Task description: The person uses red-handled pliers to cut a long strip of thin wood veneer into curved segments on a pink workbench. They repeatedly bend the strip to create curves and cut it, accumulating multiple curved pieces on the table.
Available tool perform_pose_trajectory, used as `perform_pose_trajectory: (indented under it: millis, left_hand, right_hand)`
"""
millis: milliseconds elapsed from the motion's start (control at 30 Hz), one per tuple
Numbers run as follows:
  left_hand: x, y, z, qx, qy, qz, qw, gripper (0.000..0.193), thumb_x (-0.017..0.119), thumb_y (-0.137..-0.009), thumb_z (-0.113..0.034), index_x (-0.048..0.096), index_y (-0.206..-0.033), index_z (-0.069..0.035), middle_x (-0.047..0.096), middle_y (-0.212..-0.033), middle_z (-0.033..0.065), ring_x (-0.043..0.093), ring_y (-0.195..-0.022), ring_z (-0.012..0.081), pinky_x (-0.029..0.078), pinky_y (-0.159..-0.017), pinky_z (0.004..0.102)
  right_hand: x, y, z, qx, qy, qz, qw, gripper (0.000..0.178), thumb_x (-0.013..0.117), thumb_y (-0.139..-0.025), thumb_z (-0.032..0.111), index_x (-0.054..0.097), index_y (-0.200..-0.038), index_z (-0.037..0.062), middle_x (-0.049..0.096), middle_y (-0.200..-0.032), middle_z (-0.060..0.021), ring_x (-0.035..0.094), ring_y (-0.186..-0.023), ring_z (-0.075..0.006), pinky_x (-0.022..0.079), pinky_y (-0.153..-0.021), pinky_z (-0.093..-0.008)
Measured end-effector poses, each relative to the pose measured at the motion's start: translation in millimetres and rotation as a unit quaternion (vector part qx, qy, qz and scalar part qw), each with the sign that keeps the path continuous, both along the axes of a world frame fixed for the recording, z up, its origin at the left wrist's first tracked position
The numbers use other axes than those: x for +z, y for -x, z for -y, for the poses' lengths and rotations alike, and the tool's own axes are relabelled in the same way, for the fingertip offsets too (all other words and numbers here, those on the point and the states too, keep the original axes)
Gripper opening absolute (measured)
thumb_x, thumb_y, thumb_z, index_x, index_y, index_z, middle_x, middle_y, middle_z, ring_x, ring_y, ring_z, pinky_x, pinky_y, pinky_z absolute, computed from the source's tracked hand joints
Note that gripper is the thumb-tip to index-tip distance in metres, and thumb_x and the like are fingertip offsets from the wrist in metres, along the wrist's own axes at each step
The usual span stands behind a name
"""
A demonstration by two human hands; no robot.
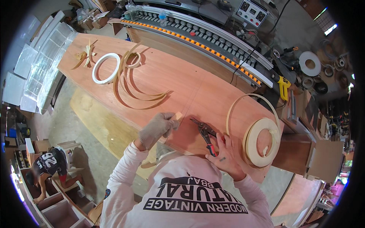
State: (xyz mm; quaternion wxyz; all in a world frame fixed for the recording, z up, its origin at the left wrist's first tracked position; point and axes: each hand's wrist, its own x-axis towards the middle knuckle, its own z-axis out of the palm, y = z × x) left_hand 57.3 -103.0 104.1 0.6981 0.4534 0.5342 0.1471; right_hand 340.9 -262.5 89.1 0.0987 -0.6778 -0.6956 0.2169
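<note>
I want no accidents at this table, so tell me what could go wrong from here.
The snips point toward the gloved left hand, so a slip might nick it. The right hand is bare, so it may get cut. The roll of pale strip lies near the edge of the table, so a knock could push it off.

The glove is plain grey and the sliver pale tan, while the snips pair dark grey metal with red-and-black grips. Cream colours the big roll, white the ring and golden tan the curled strips, all against a pinkish-brown, faintly grained tabletop. The shirt is white with black blocks of white lettering, the machine's rail orange-and-black dashed.
</note>
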Motion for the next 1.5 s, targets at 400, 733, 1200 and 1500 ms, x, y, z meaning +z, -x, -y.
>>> perform_pose_trajectory:
  millis: [400, 733, 1200, 1500]
  left_hand:
    - [120.8, -36.7, -23.1, -0.001, -0.136, 0.092, 0.986, 0.020, 0.063, -0.097, -0.020, 0.066, -0.102, -0.001, 0.064, -0.078, 0.0048, 0.055, -0.051, 0.0092, 0.044, -0.048, 0.0246]
    - [103.9, -29.4, -53.6, 0.118, -0.154, 0.240, 0.951, 0.039, 0.064, -0.100, -0.025, 0.061, -0.131, -0.001, 0.068, -0.107, 0.0051, 0.063, -0.074, 0.0108, 0.051, -0.065, 0.0244]
    - [-14.2, 40.4, 46.3, 0.348, -0.050, 0.337, 0.874, 0.039, 0.057, -0.105, -0.027, 0.056, -0.134, -0.001, 0.055, -0.079, -0.0019, 0.054, -0.065, 0.0106, 0.047, -0.062, 0.0263]
    - [-40.5, 112.6, 101.3, 0.536, -0.092, 0.333, 0.770, 0.043, 0.051, -0.109, -0.042, 0.058, -0.130, -0.005, 0.039, -0.064, -0.0086, 0.037, -0.048, 0.0048, 0.032, -0.041, 0.0215]
  right_hand:
    - [7.2, 56.5, -62.7, 0.131, 0.149, -0.503, 0.841, 0.077, 0.066, -0.099, 0.043, 0.039, -0.153, -0.0054, 0.039, -0.160, -0.0206, 0.039, -0.146, -0.0315, 0.033, -0.119, -0.0415]
    - [52.2, 96.4, -86.8, 0.063, 0.037, -0.465, 0.882, 0.023, 0.066, -0.100, 0.020, 0.074, -0.107, -0.0004, 0.068, -0.081, -0.0068, 0.057, -0.068, -0.0132, 0.047, -0.065, -0.0321]
    - [49.8, 79.4, -137.2, -0.037, -0.007, -0.487, 0.872, 0.020, 0.056, -0.105, 0.015, 0.064, -0.099, -0.0033, 0.069, -0.076, -0.0059, 0.064, -0.063, -0.0127, 0.052, -0.059, -0.0294]
    - [85.7, 145.6, -291.7, 0.092, -0.168, -0.312, 0.931, 0.022, 0.053, -0.104, 0.019, 0.066, -0.109, 0.0020, 0.061, -0.070, -0.0053, 0.059, -0.056, -0.0153, 0.048, -0.053, -0.0319]
